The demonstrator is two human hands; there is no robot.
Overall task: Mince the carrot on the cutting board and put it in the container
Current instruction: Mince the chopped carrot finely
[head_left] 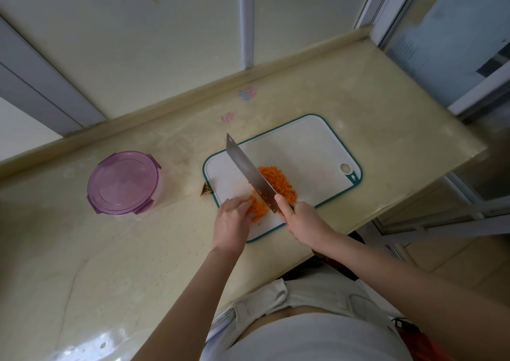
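A white cutting board (309, 140) with a green rim lies on the beige counter. A heap of minced carrot (278, 180) sits on it to the right of a broad cleaver blade (248, 171). My right hand (302, 220) grips the cleaver's handle, with the blade angled across the board. Left of the blade lie carrot strips (259, 209), and my left hand (233, 221) presses on them with curled fingers. A round container (124, 182) with a purple clip lid on it stands on the counter to the left of the board.
A small brown carrot scrap (205, 189) lies on the counter at the board's left edge. The counter (110, 264) ends in a raised back ledge by the wall and drops off at the right, near a glass door.
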